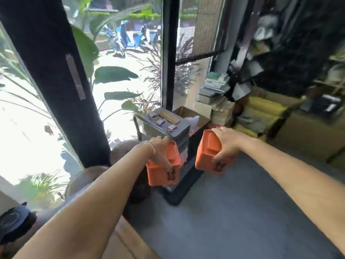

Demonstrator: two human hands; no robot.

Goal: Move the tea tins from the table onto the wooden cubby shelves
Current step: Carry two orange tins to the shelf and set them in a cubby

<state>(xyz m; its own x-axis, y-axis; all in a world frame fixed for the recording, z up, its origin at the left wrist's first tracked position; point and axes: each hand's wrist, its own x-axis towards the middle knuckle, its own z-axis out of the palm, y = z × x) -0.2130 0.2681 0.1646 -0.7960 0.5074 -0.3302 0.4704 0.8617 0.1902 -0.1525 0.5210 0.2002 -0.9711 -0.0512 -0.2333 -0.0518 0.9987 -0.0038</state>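
I hold two orange tea tins out in front of me, in the air above the grey floor. My left hand (162, 151) grips the left orange tin (158, 173) from above, fingers curled over its lid and front. My right hand (226, 143) grips the right orange tin (206, 152) the same way, and that tin tilts to the left. Both tins carry a small dark clasp or mark on the front. Neither the table nor the wooden cubby shelves can be picked out; the picture is blurred by motion.
A big window with a black frame (56, 81) fills the left. A dark trolley with grey boxes (168, 126) and an open cardboard box (192, 116) stands ahead. Round brown stools (87, 180) stand at the lower left. Cluttered dark shelving (280, 62) and yellow bags (261, 111) lie at right.
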